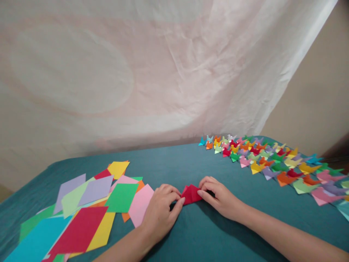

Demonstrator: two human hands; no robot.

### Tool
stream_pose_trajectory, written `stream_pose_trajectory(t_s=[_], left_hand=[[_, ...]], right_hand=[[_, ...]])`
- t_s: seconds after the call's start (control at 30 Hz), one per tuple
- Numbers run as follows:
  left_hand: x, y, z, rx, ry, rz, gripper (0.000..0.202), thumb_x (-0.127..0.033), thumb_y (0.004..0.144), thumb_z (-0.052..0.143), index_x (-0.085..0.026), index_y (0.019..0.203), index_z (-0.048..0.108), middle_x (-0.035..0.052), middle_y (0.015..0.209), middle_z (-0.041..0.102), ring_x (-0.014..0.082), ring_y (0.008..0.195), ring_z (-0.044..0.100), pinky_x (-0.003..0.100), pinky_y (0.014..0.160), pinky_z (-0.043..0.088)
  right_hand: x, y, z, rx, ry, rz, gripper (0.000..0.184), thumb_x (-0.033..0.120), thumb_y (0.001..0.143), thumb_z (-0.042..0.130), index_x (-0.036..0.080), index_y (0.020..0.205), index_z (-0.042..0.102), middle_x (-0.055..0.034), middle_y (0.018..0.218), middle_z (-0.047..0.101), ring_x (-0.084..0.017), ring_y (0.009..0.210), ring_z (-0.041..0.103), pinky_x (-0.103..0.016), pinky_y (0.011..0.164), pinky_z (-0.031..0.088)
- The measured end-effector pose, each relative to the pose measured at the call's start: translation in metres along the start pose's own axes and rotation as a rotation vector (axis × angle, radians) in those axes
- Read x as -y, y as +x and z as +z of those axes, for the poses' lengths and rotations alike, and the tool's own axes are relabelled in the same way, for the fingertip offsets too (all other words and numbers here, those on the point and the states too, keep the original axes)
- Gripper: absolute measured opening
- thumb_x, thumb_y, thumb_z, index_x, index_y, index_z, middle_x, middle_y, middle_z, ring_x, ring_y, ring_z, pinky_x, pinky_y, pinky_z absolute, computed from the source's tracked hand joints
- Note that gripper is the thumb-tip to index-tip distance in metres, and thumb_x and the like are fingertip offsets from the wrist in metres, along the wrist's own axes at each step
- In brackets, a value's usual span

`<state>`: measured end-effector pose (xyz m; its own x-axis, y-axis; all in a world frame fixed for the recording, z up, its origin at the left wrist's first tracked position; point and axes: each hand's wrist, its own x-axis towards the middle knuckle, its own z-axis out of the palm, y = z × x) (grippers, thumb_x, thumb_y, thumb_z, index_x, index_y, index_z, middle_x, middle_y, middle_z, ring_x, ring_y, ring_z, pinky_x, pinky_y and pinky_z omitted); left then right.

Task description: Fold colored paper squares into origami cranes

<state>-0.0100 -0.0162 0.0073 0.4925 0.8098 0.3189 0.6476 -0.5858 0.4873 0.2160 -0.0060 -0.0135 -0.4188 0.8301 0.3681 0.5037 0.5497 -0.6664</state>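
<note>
Between my hands, at the middle of the table, is a partly folded piece of red origami paper (192, 194) with a peaked top edge. My left hand (164, 207) pinches its left end between thumb and fingers. At the other end, the thumb and fingers of my right hand (218, 198) close on the right corner. The fingertips hide both ends of the paper. Just left of my left hand lies a pink paper sheet (140, 205), partly behind the wrist.
Loose coloured sheets, among them a red sheet (79, 230) and a green sheet (121, 197), overlap on the left of the teal tablecloth (163, 160). Rows of folded paper birds (256, 167) stand along the right side. A pale cloth (152, 72) hangs behind the table.
</note>
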Motion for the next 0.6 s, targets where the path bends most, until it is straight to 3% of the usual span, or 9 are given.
stream_pose_trajectory(t_s=[0.2,0.4,0.6], left_hand=[[0.001,0.002,0.0,0.0,-0.009,-0.019,0.023,-0.028,0.092,0.046,-0.02,0.08,0.064,0.0035,0.092,0.062,0.0189,0.09,0.052,0.035,0.081,0.04],[0.002,0.001,0.0,0.03,-0.024,0.096,0.017,-0.024,0.089,0.05,-0.024,0.095,0.066,0.0045,0.095,0.062,0.0196,0.092,0.051,0.035,0.082,0.041],[-0.001,-0.001,-0.001,0.052,0.033,0.179,0.018,-0.016,0.084,0.055,-0.024,0.094,0.067,0.0044,0.095,0.063,0.0213,0.093,0.051,0.038,0.081,0.041]], right_hand=[[-0.001,0.003,0.001,-0.003,0.001,0.039,0.024,0.023,0.09,0.05,0.017,0.067,0.054,-0.0033,0.086,0.056,-0.015,0.084,0.053,-0.031,0.077,0.043],[0.007,0.0,-0.006,0.031,0.014,-0.022,0.004,0.02,0.083,0.059,0.019,0.086,0.062,-0.005,0.095,0.057,-0.017,0.091,0.053,-0.033,0.081,0.043],[0.018,-0.004,-0.006,0.084,-0.153,-0.184,0.023,0.012,0.075,0.062,0.026,0.093,0.067,-0.0032,0.098,0.059,-0.02,0.097,0.051,-0.037,0.084,0.039]])
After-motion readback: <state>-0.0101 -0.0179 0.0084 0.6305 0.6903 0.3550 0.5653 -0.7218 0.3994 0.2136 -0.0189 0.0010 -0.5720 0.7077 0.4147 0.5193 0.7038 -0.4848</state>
